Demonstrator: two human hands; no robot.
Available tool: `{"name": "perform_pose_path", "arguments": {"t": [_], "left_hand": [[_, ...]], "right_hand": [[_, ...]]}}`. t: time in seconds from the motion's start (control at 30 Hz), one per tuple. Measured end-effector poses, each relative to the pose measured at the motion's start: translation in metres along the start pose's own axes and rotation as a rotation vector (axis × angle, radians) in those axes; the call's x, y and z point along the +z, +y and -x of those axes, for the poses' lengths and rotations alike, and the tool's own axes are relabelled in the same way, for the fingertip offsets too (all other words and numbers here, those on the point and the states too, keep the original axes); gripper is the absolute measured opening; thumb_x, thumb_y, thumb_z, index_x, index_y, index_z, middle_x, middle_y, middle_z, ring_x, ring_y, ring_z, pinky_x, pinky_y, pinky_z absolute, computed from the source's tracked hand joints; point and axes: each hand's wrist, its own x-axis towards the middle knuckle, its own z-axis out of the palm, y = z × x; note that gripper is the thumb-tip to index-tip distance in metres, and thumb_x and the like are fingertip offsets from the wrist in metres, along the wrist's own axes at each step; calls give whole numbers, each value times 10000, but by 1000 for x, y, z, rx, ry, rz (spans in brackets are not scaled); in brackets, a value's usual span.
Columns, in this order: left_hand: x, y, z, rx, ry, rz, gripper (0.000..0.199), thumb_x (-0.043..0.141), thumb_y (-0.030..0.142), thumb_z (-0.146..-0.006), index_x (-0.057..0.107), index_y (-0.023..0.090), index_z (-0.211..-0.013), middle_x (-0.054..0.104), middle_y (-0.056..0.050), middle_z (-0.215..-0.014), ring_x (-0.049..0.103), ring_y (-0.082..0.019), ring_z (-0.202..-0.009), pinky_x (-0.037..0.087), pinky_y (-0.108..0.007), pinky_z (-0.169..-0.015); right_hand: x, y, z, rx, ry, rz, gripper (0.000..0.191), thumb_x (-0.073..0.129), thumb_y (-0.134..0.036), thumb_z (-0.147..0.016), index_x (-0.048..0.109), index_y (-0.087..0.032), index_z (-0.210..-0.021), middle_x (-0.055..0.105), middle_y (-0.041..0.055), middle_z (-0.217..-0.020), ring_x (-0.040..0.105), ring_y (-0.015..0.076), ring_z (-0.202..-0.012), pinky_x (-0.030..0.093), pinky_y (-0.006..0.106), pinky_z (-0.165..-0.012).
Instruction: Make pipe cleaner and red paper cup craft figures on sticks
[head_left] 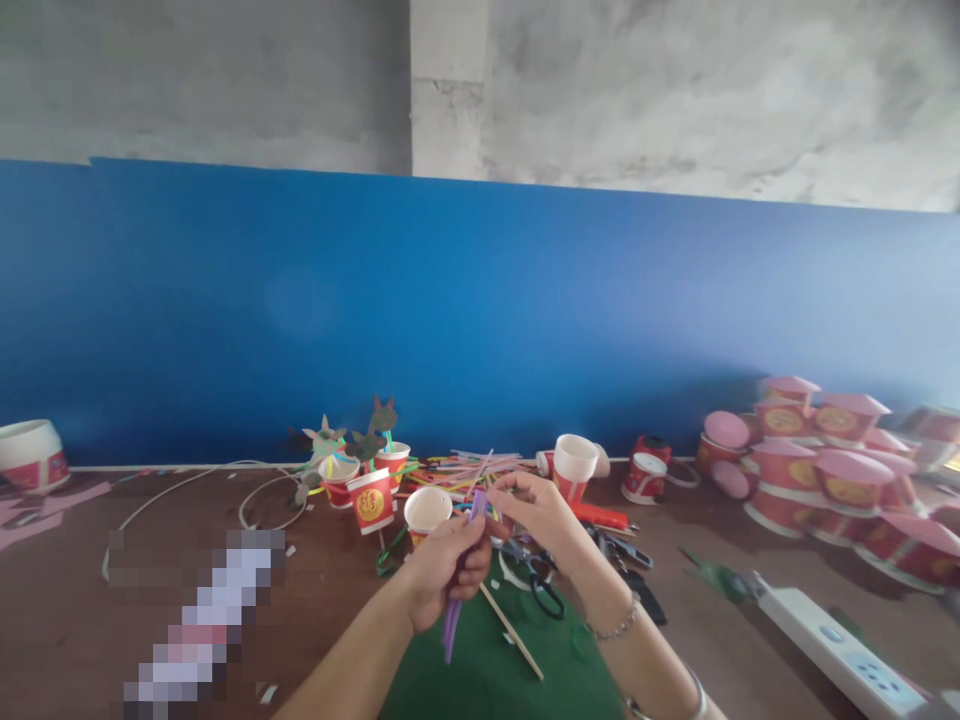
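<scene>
A small bunch of purple straws is wrapped in my left hand, with ends sticking out above and below the fist. At its upper end my right hand is closed in a pinch; the fingertips are partly hidden. Under both hands lies a green mat. A thin wooden stick rests on it, with dark-handled scissors just below my right hand. Close behind my left hand stands a paper cup, and loose coloured straws are heaped beyond my hands.
Red cups with dark paper animal shapes stand left of centre. A white cup and a red-handled tool lie beyond my right hand. Pink-topped cups are stacked at right, near a power strip. A blue panel closes the back.
</scene>
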Motion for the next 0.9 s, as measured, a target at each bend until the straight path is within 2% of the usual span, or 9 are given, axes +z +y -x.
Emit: {"name": "perform_pose_path", "arguments": {"t": [0.1,0.23,0.33,0.43,0.6,0.9], "left_hand": [[0,0,0,-5,3,5,448,641,557,-740,541,140,-871,283,99,-530,174,-25,-421,60,-179,-387],[0,1,-2,20,30,-11,491,669,585,-694,530,143,-857,290,100,-539,178,-24,-429,56,-181,-386],[1,1,-3,42,91,-65,528,675,613,-658,526,144,-849,291,105,-534,170,-23,-424,56,-187,-389],[4,-1,-6,58,189,-174,552,639,660,-649,514,152,-825,292,112,-520,161,-23,-417,66,-191,-394],[3,-11,-13,81,317,-356,523,511,700,-717,471,179,-751,301,106,-499,208,-38,-406,116,-200,-407],[-4,-18,-18,203,391,-604,383,388,540,-859,425,195,-698,322,87,-494,268,-66,-425,188,-223,-447]], "right_hand": [[-1,-2,1,8,-13,9,244,639,-405,-728,605,-166,-766,571,-28,-466,470,98,-410,322,203,-399],[-5,-7,2,-63,11,-6,251,570,-403,-785,583,-169,-695,560,-23,-479,469,94,-433,337,209,-435],[-8,-6,3,-52,26,36,261,548,-397,-807,582,-172,-680,526,-36,-422,426,84,-387,319,207,-419],[-8,-3,4,-13,-29,102,281,564,-418,-803,585,-175,-662,487,-52,-368,355,69,-326,263,201,-377],[-1,-6,11,7,-98,253,279,593,-374,-784,605,-167,-596,476,-50,-352,372,63,-328,270,187,-386],[8,-9,14,0,1,392,332,577,-413,-783,612,-173,-556,451,-49,-334,400,76,-332,310,190,-406]]}}
